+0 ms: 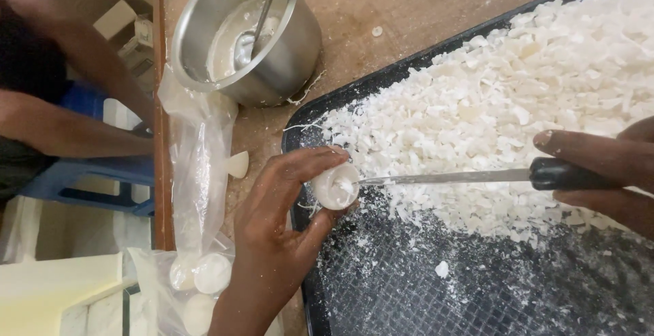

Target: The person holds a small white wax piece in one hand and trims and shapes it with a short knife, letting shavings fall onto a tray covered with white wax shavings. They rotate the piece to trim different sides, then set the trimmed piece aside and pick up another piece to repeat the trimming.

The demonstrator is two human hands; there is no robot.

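The left hand [272,240] pinches a small round white wax disc [335,186] between thumb and fingertips, holding it just over the near-left corner of a black rectangular tray [381,295]. The disc sits at the very ends of the fingers, its flat face turned toward the right.

The right hand [606,172] is closed around the black handle of a thin steel-bladed knife [443,177]. The knife lies almost level, its long axis running right to left, and its tip touches the disc's face.

A heap of white wax flakes [518,90] fills the far part of the tray. On the brown table beyond stands a round steel pot [286,56] with a metal spoon [255,26] in it. A clear plastic bag [201,165] holding more white discs lies left of the hand. Another person's arm [68,131] shows at the left edge.
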